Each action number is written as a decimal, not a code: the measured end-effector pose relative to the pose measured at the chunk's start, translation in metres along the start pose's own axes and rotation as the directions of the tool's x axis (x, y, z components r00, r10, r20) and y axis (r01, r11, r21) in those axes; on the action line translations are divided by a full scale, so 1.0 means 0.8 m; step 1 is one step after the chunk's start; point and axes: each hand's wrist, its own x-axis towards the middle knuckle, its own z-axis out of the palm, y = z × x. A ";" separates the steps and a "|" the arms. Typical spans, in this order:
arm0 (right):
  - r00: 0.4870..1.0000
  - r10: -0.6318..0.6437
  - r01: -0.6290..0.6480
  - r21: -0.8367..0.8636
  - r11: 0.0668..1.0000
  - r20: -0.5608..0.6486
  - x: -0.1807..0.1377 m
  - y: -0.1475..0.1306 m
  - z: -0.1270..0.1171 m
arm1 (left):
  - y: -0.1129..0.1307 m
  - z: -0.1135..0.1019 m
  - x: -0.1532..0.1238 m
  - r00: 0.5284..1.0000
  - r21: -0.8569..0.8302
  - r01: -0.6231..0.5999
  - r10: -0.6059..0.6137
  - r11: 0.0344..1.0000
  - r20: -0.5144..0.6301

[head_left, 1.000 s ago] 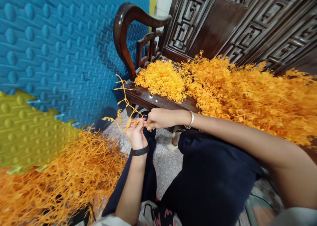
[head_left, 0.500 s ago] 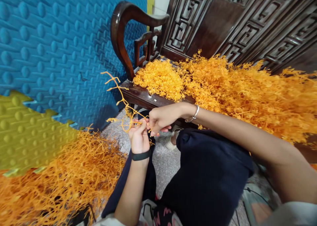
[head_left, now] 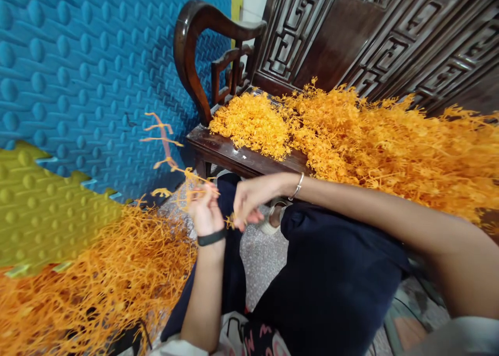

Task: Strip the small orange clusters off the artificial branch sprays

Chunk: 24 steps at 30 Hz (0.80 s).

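My left hand [head_left: 206,210], with a black band at the wrist, is closed on a thin orange plastic branch [head_left: 167,153] whose twigs reach up and left over the blue mat. Just to its right, my right hand [head_left: 251,200], wearing a silver bangle, has its fingers pinched on a small orange plastic sprig [head_left: 230,221] that pokes out below the fingertips. The two hands are apart, and both are slightly blurred. Beyond them, a pile of small yellow-orange plastic sprigs [head_left: 253,122] lies on the dark wooden bench [head_left: 249,161].
A larger heap of orange plastic sprigs [head_left: 390,137] covers the bench to the right. Bare orange branches [head_left: 117,273] are heaped at lower left. The bench's curved armrest [head_left: 187,44] stands before a blue foam mat [head_left: 86,75]; a yellow mat [head_left: 47,210] is at left.
My hands have drawn apart: the left moved left with the branch, and the right came slightly down with the small sprig, which is now separated from the branch.
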 end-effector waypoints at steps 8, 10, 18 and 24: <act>0.786 -0.011 0.018 0.006 1.000 -0.618 -0.010 0.041 -0.024 | 0.039 -0.034 0.039 0.999 0.150 -0.044 0.043 0.988 0.010; 0.593 -0.025 0.103 0.045 0.994 -0.805 -0.035 0.049 -0.051 | 0.032 -0.020 0.024 0.986 0.192 0.004 -0.036 0.981 0.163; 0.168 0.005 0.207 0.040 0.978 -0.986 -0.107 0.066 -0.136 | 0.010 0.000 -0.002 0.817 0.382 0.072 -0.274 0.921 0.507; 0.061 -0.039 0.106 -0.032 0.994 -0.997 -0.113 0.064 -0.149 | 0.019 -0.001 -0.008 0.677 0.513 0.003 -0.379 0.858 0.631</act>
